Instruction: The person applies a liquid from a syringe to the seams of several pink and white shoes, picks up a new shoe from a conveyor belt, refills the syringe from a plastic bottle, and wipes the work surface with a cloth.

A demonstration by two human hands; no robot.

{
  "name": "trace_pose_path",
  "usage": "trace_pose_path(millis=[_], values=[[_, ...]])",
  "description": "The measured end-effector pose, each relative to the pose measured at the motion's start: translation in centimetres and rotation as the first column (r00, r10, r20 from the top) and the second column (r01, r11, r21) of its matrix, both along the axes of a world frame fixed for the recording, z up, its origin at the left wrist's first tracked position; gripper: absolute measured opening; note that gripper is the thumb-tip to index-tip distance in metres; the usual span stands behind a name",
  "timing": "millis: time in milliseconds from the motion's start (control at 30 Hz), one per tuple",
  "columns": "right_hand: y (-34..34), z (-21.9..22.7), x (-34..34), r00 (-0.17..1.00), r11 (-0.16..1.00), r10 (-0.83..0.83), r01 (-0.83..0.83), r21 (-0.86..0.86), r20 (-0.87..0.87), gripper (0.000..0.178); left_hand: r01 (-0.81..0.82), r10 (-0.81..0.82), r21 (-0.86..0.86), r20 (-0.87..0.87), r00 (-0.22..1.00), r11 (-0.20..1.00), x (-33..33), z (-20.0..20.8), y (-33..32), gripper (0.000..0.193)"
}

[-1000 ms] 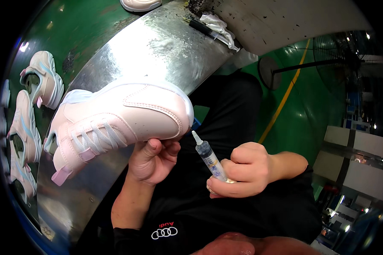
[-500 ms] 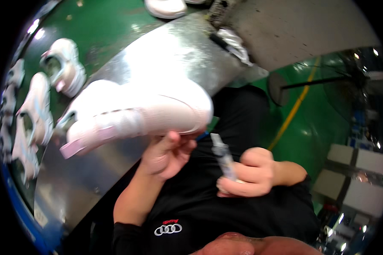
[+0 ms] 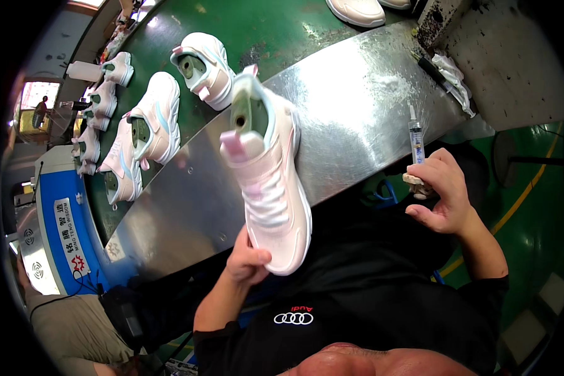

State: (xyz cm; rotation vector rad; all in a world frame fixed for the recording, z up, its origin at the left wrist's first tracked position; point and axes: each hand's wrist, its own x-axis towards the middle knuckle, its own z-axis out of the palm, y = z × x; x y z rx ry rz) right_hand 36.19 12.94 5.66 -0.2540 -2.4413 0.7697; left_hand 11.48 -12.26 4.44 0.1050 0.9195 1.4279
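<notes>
A pale pink sneaker (image 3: 271, 207) with white laces and a green lining is held up by its toe in my left hand (image 3: 247, 258). Its heel points away from me, over the metal tabletop, and its opening faces up. The left thumb lies along the toe's edge, while the other fingers are mostly hidden beneath. To the right, my right hand (image 3: 443, 191) is closed around the lower end of a clear syringe (image 3: 416, 141). The syringe stands roughly upright with its narrow tip pointing away from me. A whitish lump sits by the fingers at its lower end.
A bare metal tabletop (image 3: 188, 207) crosses in front of me. Beyond it, on a green surface (image 3: 257, 31), stand several similar sneakers (image 3: 160, 119). A black pen-like tool (image 3: 433, 70) and crumpled wrapping (image 3: 454, 78) lie at the far right. A person's legs (image 3: 81, 326) show at lower left.
The sneaker has swung from lying sideways to pointing heel-away, its opening now in view. My right hand has moved right and farther off with the syringe. The whole view has turned too.
</notes>
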Motion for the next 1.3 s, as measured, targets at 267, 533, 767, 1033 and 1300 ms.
trace_pose_path(millis=[267,533,767,1033,1300], values=[[0.7,0.4,-1.0,0.995,0.996,0.03,-0.022,-0.084,0.097,0.036,-0.077,0.103,0.235,-0.1,0.99,0.969,-6.0,-1.0,18.7,0.043],[3.1,0.2,0.2,0.973,0.991,-0.134,0.134,0.01,0.188,0.015,-0.21,0.253,0.251,-0.154,0.955,0.945,-11.8,-2.8,14.8,0.036],[6.1,0.4,-0.7,0.921,0.943,-0.261,0.178,0.283,0.291,0.021,-0.252,0.299,0.18,-0.325,0.897,0.951,-17.0,-2.0,13.7,0.031],[6.2,0.9,-2.2,0.839,0.94,-0.257,0.101,0.327,0.48,0.012,-0.268,0.323,0.184,-0.435,0.84,0.946,-18.7,-1.3,13.2,0.018],[4.9,1.7,-1.4,0.87,0.971,-0.177,0.079,0.224,0.461,0.01,-0.061,0.227,0.281,-0.612,0.757,0.958,-13.7,4.4,8.8,0.021]])
